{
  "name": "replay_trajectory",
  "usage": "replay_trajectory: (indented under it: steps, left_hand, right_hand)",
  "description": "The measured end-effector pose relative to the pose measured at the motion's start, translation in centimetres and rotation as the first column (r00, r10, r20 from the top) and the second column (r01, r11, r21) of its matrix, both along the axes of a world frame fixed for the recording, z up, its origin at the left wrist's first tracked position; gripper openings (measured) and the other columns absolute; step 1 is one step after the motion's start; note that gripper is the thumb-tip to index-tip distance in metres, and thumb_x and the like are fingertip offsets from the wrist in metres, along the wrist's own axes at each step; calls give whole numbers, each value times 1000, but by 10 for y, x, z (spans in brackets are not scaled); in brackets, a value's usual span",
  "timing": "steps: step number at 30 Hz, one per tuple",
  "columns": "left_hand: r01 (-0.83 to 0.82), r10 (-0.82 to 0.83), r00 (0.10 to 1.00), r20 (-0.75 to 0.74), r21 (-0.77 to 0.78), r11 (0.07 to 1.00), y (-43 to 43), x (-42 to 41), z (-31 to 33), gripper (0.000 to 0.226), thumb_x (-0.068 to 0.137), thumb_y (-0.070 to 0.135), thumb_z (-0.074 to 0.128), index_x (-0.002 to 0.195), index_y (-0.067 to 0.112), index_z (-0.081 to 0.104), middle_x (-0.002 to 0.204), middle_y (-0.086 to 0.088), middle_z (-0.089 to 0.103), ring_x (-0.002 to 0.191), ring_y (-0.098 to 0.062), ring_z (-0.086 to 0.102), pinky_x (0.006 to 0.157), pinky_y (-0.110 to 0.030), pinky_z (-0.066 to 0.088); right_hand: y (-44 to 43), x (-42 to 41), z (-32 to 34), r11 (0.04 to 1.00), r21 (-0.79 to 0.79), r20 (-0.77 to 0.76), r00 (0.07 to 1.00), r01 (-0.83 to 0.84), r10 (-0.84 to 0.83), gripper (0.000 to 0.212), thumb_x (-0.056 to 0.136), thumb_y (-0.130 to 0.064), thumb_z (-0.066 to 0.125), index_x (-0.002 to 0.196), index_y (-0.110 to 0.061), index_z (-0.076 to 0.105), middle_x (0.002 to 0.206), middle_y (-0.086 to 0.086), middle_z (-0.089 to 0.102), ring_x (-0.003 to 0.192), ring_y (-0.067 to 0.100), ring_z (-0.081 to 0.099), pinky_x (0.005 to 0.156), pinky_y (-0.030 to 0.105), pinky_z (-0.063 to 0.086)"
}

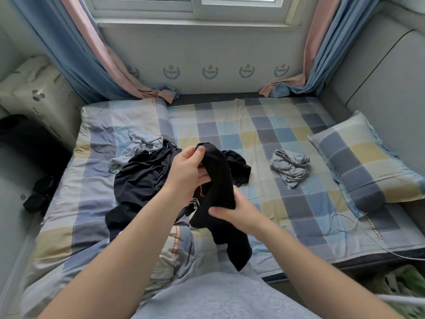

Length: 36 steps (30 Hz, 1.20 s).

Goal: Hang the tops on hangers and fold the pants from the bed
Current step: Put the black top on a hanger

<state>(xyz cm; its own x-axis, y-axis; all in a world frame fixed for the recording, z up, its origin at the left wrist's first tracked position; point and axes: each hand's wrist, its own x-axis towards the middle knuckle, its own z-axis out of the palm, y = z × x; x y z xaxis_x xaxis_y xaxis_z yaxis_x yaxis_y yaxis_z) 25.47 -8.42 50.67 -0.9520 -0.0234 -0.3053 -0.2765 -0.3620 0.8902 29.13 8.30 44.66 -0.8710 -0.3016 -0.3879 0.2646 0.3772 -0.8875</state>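
Over the checked bed (264, 139) I hold a black garment (218, 180) bunched into a long strip. My left hand (187, 171) pinches its upper end, thumb on top. My right hand (234, 211) grips it lower down, and the rest hangs toward the bed's near edge. A dark navy garment (138, 178) lies spread beneath my left arm. A pale grey-blue garment (142, 143) is crumpled behind it. Another grey garment (290, 166) lies bunched to the right. No hanger is in view.
A checked pillow (365, 162) leans at the right by the padded headboard (377, 72). A white cable (345, 223) trails over the bed's near right corner. Curtains (92, 56) hang at both window sides. Dark items (39, 192) lie on the floor at left.
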Motion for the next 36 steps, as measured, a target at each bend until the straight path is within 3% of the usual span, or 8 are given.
replay_trajectory:
  steps: [4, 9, 13, 17, 22, 27, 32, 36]
  left_hand:
    - [-102, 105, 994, -13, 125, 987, -8, -9, 16, 20, 106, 22, 47, 106, 9, 63, 93, -10, 77, 91, -27, 75, 70, -35, 60]
    - [-255, 247, 964, 93, 88, 963, -29, -21, 13, 16, 106, 21, 48, 111, 12, 60, 108, -15, 73, 91, -27, 75, 69, -38, 62]
    - [-191, 195, 968, 160, -41, 981, -32, -21, -7, 23, 107, 25, 46, 120, 14, 62, 114, -11, 73, 95, -25, 75, 81, -40, 61]
    - [180, -131, 974, 187, -273, 945, -19, -7, -25, 21, 98, 26, 64, 118, 31, 64, 117, 2, 73, 107, -21, 69, 89, -36, 55]
    - [466, -459, 880, 119, -399, 790, 13, 12, -41, 50, 82, 27, 82, 126, 34, 59, 118, 10, 70, 103, -5, 69, 83, -22, 53]
    - [378, -406, 912, 59, -508, 774, 44, 21, -41, 76, 60, 55, 83, 124, 32, 48, 114, 10, 65, 99, -5, 68, 90, -29, 56]
    - [114, -159, 987, -1, -692, 713, 56, 22, -52, 35, 87, 31, 75, 99, 26, 43, 89, 11, 61, 77, 1, 59, 59, -18, 40]
    - [-21, 20, 1000, -10, -724, 689, 40, 25, -64, 30, 91, 26, 71, 85, 24, 41, 78, 6, 57, 69, -7, 53, 56, -22, 35]
  right_hand:
    - [7, 5, -44, 935, 353, -12, 999, 41, -39, 10, 95, -26, 60, 101, -18, 63, 99, 3, 68, 99, 27, 62, 79, 38, 50]
    - [44, -12, -50, 898, 400, -91, 983, 185, -162, 35, 103, -26, 52, 69, -20, 57, 67, -1, 61, 69, 24, 63, 63, 35, 42]
    - [54, -35, -11, 959, 159, -204, 958, 237, -203, 29, 103, -12, 49, 82, -20, 68, 73, 3, 71, 67, 26, 73, 74, 49, 60]
    - [43, -52, 45, 984, -26, -336, 926, 175, -173, 23, 96, -20, 50, 86, -22, 71, 76, -1, 68, 71, 15, 64, 65, 26, 55]
    - [28, -52, 83, 997, -6, -446, 892, 82, -76, 25, 100, -12, 55, 87, 6, 67, 93, 26, 60, 88, 39, 59, 85, 48, 48]
    - [18, -46, 114, 970, -200, -400, 892, 141, -212, 25, 100, -10, 54, 91, 9, 67, 91, 33, 65, 85, 41, 68, 72, 40, 60]
    - [14, -48, 126, 854, -406, -216, 874, 324, -435, 26, 100, -9, 51, 86, 2, 69, 84, 22, 68, 80, 27, 70, 73, 36, 60]
    - [19, -51, 119, 757, -445, -85, 819, 478, -567, 27, 101, -10, 50, 83, 0, 66, 85, 20, 68, 83, 29, 70, 73, 37, 61]
